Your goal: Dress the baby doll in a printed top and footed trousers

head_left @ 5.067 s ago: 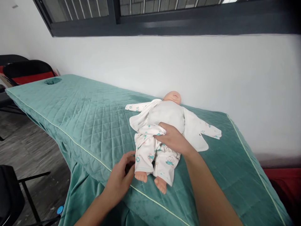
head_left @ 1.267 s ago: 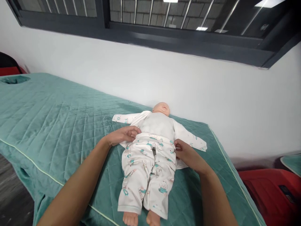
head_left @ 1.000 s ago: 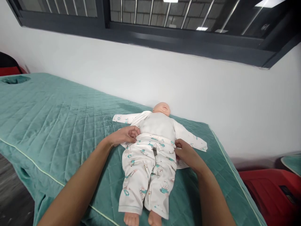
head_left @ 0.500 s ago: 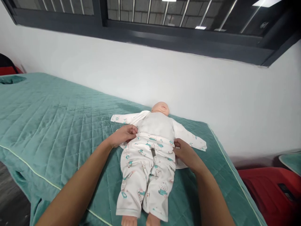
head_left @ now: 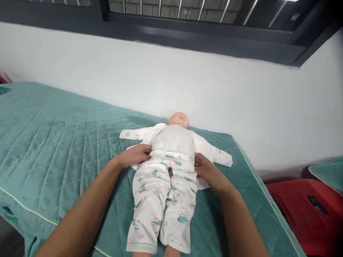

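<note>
We find the doll (head_left: 174,139) in pants (head_left: 178,210), on its back on the green bed (head_left: 66,142). Left hand (head_left: 136,154) and right hand (head_left: 207,169), half curled, touch the waistband (head_left: 175,155) at left and right; grip we cannot confirm.

A clothed doll (head_left: 175,138) lies face up on a green quilted bed (head_left: 77,142).

The trousers (head_left: 150,203) look like matt cloth, the doll's head (head_left: 178,119) smooth plastic, the bedcover (head_left: 66,142) quilted velvet.

Doll (head_left: 175,139) on bed (head_left: 66,142), hands (head_left: 135,155) either side, wall (head_left: 134,78) behind, window (head_left: 187,34) above
</note>
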{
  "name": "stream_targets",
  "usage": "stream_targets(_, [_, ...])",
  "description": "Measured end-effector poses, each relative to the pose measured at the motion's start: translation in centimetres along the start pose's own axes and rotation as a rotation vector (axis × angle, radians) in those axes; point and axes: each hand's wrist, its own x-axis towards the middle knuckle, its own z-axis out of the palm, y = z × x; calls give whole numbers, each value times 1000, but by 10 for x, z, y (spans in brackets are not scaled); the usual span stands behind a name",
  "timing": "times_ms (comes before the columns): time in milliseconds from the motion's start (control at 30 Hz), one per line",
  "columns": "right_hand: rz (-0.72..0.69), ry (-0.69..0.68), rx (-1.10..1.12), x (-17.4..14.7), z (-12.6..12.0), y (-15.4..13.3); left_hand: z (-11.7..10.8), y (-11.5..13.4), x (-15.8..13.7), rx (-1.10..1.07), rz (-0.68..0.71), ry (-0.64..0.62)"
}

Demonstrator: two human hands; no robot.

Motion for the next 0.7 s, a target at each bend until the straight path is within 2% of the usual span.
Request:
stream_targets(167, [-51, -34, 77, 0, -1, 5, 3, -11, 3, -195, -18, -7])
stream_targets(400, [-113, -24, 144, 3, -7, 9, 6, -21, 8, -357, -29, 62])
stream_targets(700, [-144, 124, -99, 10, -13, 15, 7, -18, 5, -294, 35, 39])
